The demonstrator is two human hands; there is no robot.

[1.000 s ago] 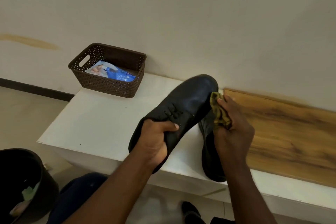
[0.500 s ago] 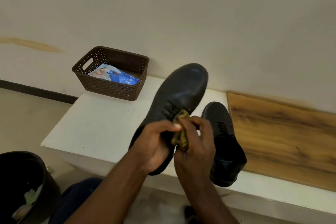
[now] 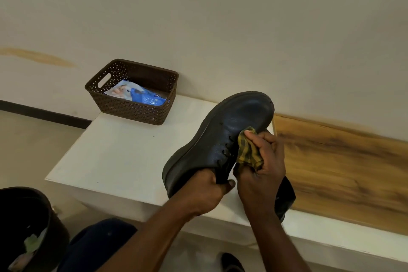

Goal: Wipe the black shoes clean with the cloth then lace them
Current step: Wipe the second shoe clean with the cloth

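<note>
Head view: brown basket [image 3: 141, 112] on tabletop [image 3: 123, 161] is holding a blue packet [image 3: 143, 96]; left hand [image 3: 205, 192] is gripping the black shoe [image 3: 223, 137], right hand [image 3: 265, 168] is pinching the cloth [image 3: 248, 152].

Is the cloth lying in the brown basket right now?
No, the right hand grips the cloth against the raised black shoe; the basket holds a blue packet.

Both my forearms are bare, no sleeves, rings or watch on my left hand [image 3: 204, 192] or right hand [image 3: 263, 174], and dark navy trousers [image 3: 99, 247] cover my knee at seven o'clock.
</note>
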